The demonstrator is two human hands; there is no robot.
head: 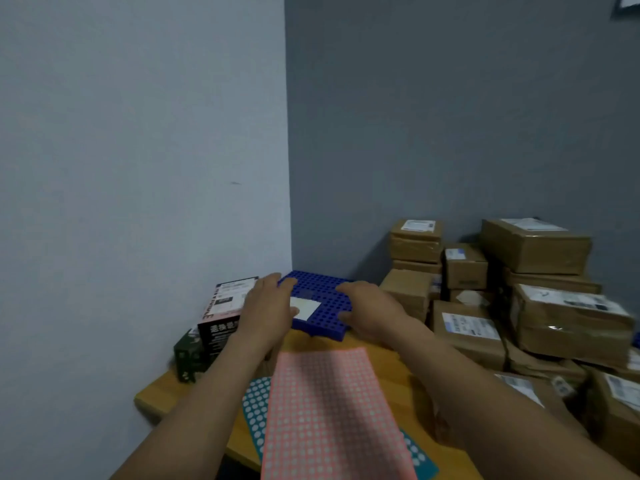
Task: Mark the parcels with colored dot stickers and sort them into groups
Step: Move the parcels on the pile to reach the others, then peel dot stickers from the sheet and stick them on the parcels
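A pink sheet of dot stickers [332, 414] lies on the wooden table [162, 396], partly covering a teal dot sheet [255, 407]. At the table's far end sits a blue perforated plastic board [322, 292] with a small white flat piece [306, 308] on it. My left hand [268, 306] reaches over the board's left edge with fingers stretched out, its thumb touching the white piece. My right hand [370, 306] hovers over the board's right side with fingers extended. A black and pink parcel [221, 317] with a label stands just left of my left hand.
Several brown cardboard parcels [533, 292] with white labels are stacked at the right, against the grey wall. A dark green box [188, 355] stands at the table's left edge, by the pale wall. The image is slightly blurred.
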